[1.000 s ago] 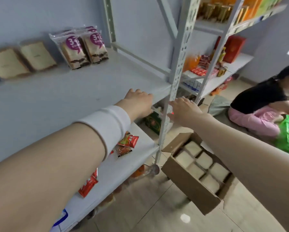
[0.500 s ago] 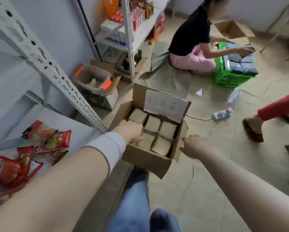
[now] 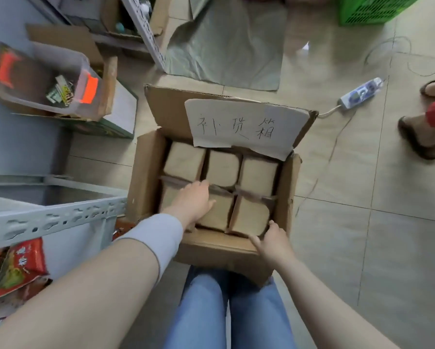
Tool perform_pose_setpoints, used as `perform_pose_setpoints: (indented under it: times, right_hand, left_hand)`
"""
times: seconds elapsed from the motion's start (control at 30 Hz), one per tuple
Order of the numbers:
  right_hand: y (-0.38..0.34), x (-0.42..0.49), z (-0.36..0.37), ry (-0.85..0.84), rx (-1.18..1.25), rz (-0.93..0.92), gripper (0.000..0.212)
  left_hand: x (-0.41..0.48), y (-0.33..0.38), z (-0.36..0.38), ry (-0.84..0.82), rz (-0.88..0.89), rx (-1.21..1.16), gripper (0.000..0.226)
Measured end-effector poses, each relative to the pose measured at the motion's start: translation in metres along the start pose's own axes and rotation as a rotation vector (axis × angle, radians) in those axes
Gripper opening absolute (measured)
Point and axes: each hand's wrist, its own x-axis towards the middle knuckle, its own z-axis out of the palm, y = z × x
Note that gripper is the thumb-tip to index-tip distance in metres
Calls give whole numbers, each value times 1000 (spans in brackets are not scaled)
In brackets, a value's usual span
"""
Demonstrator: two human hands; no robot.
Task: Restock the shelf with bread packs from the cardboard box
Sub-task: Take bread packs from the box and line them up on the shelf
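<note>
Seen from above, an open cardboard box (image 3: 145, 177) sits on the tiled floor (image 3: 362, 248), just right of a grey metal shelf (image 3: 55, 217); six bread packs (image 3: 258, 172) fill it in two rows of three, and a handwritten paper label (image 3: 246, 127) hangs from its far flap. The left hand (image 3: 193, 201), above a white wristband (image 3: 156, 240), lies flat across the near row with fingers together; the right hand (image 3: 274, 239), fingers spread, touches the near edge of the near right pack (image 3: 249, 215); whether it grips is unclear
</note>
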Motion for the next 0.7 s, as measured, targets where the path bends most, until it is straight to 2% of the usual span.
perform_pose_setpoints:
  times: [0.13, 0.2, 0.3, 0.43, 0.53, 0.6, 0.7]
  right_hand:
    - [2, 58, 22, 24, 203, 171, 89]
    - [2, 80, 32, 13, 318, 223, 91]
    - [2, 103, 43, 6, 507, 287, 92]
    - [7, 104, 47, 76, 478, 283, 66]
    - [10, 92, 46, 149, 438, 274, 50]
    - [12, 86, 45, 178, 428, 268, 46]
    - [15, 82, 43, 190, 445, 236, 46]
  left_hand:
    - [73, 37, 28, -10, 75, -231, 54]
    - [105, 59, 38, -6, 27, -414, 57]
    - [139, 86, 46, 94, -119, -614, 67]
    - [152, 96, 53, 185, -238, -537, 78]
    - [155, 91, 50, 148, -252, -583, 68]
    - [156, 87, 45, 135, -227, -630, 62]
    - [152, 81, 41, 90, -179, -677, 75]
